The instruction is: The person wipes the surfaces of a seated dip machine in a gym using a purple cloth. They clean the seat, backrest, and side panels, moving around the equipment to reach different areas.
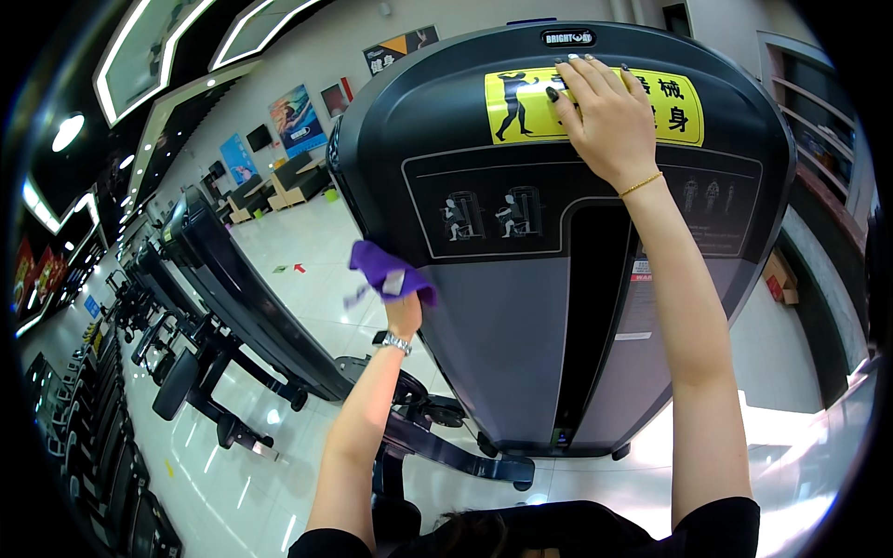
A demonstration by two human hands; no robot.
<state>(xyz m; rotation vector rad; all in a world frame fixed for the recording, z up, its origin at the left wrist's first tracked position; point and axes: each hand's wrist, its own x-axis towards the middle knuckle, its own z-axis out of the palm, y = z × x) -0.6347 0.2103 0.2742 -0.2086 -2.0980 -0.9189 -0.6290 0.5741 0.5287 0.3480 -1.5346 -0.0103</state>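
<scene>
A weight-stack gym machine (495, 335) stands upright before me, its dark shroud rounded at the top. My right hand (608, 122) lies palm down on the yellow sticker (520, 104) near its upper edge, fingers somewhat spread, covering part of the printed writing. At the machine's left edge, my left hand (404, 314) holds a purple cloth (380, 268) with a white tag. The cloth hides most of those fingers and one corner of it is blurred. Below the sticker, an instruction panel (488, 178) shows small exercise figures.
Another machine shroud (237, 279) and a padded seat (178, 383) stand to the left, with a row of treadmills (104, 446) beyond. A machine's foot bar (460, 457) crosses the glossy tiled floor (230, 481) low in view. A cardboard box (781, 275) sits at right.
</scene>
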